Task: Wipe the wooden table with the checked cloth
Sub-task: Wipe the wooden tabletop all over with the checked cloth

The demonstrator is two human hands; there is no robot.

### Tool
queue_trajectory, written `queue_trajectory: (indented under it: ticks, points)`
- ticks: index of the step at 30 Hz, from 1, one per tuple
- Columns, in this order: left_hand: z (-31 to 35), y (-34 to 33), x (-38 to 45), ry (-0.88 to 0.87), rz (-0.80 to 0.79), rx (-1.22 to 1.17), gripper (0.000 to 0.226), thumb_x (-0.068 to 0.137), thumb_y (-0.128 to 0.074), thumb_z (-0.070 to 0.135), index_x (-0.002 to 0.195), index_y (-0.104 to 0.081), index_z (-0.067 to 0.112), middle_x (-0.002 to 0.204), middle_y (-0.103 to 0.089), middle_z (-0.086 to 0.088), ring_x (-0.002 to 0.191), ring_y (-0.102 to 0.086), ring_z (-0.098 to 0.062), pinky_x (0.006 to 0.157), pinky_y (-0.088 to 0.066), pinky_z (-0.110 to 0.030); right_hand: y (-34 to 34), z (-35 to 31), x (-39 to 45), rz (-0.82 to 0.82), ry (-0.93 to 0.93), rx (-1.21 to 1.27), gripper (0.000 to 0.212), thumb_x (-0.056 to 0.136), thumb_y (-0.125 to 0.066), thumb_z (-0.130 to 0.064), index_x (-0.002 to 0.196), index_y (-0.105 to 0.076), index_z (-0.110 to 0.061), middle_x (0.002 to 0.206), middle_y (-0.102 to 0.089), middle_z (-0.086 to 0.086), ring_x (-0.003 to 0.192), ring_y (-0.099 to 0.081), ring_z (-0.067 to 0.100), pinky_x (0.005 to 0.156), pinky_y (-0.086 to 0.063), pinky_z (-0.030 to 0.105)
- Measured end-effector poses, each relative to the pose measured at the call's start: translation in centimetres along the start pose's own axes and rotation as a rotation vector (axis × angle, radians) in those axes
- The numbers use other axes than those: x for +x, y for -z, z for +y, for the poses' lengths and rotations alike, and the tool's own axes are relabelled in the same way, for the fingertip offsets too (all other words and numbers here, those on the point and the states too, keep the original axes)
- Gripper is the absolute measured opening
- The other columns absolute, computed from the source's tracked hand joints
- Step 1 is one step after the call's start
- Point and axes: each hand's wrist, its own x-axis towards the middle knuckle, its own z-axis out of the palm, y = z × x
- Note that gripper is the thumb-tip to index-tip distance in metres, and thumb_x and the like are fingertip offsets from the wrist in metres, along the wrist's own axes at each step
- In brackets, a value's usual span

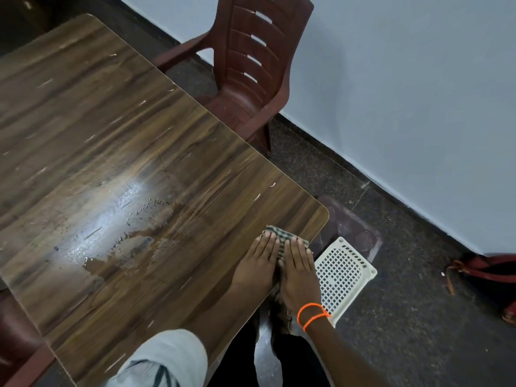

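Two hands laid flat, side by side, fingers straight, pressing one small green-and-cream checked cloth against the brown wood-grain table top. Left hand on the cloth's left part, right hand on its right part, only a strip of fabric showing between and beyond the fingertips. Neither hand curled round anything; both open, palms down. Probably spread so to load the folded cloth evenly and push it as one pad rather than bunch it.

Cloth sitting at the table's near right corner, just inside the rounded edge. Likely a start or turning point of a stroke, from the corner inward. One glossy wet patch with beaded droplets well to the left of the hands, apparently not yet reached. Many small pale flecks scattered over the rest of the top; much wiping left, by the look of it.

Off the table: one dark red plastic chair pushed near the far edge, one cream perforated plastic basket on the speckled floor just beside the corner. Two orange thread bands on the right wrist.
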Motion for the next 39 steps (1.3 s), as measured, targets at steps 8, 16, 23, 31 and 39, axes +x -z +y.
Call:
queue_trajectory:
  ticks: [8, 16, 23, 31, 39]
  points:
    - [-4.2, 0.3, -1.5, 0.093, 0.006, 0.052, 0.062, 0.102, -0.021, 0.023, 0.156, 0.001, 0.001, 0.164, 0.006, -0.016, 0.152, 0.013, -0.029, 0.125, 0.001, -0.043, -1.4, -4.6, 2.9, -0.029, 0.069, 0.069, 0.051, 0.100, -0.034, -0.028, 0.149, -0.020, -0.020, 0.158, -0.014, 0.007, 0.146, 0.003, 0.020, 0.119, -0.009, 0.043]
    - [0.6, -2.7, -6.7, 0.046, 0.048, -0.065, 0.061, 0.092, -0.036, 0.026, 0.142, -0.045, -0.007, 0.151, -0.040, -0.026, 0.144, -0.030, -0.040, 0.117, -0.030, -0.051, -1.9, -1.7, -3.7, -0.035, 0.152, 0.136, 0.048, 0.101, -0.029, -0.033, 0.148, -0.024, -0.026, 0.158, -0.014, -0.003, 0.146, -0.004, 0.015, 0.118, -0.012, 0.040]
    - [1.0, -1.8, -1.6, 0.181, 0.061, -0.008, 0.063, 0.100, -0.020, 0.027, 0.156, -0.009, 0.001, 0.165, -0.006, -0.016, 0.153, 0.005, -0.029, 0.125, 0.002, -0.043, -0.6, -0.9, 1.0, -0.010, 0.088, 0.093, 0.048, 0.102, -0.030, -0.027, 0.148, -0.023, -0.019, 0.158, -0.013, 0.005, 0.146, 0.002, 0.018, 0.120, -0.001, 0.038]
    - [-1.7, -3.4, -9.1, 0.194, 0.111, -0.041, 0.074, 0.090, -0.026, 0.037, 0.152, -0.027, -0.003, 0.160, -0.021, -0.022, 0.151, -0.010, -0.035, 0.124, -0.013, -0.047, -2.7, -5.8, -3.5, -0.083, 0.234, 0.078, 0.052, 0.100, -0.026, -0.031, 0.150, -0.017, -0.017, 0.159, -0.009, 0.008, 0.146, 0.009, 0.021, 0.119, -0.003, 0.042]
    - [2.2, -4.4, -8.2, 0.141, 0.076, -0.092, 0.067, 0.095, -0.027, 0.031, 0.153, -0.025, -0.001, 0.162, -0.020, -0.019, 0.152, -0.008, -0.033, 0.124, -0.011, -0.047, -2.4, -1.4, -5.9, -0.012, 0.161, 0.064, 0.050, 0.099, -0.027, -0.032, 0.146, -0.029, -0.016, 0.155, -0.025, 0.006, 0.146, -0.010, 0.019, 0.118, -0.012, 0.042]
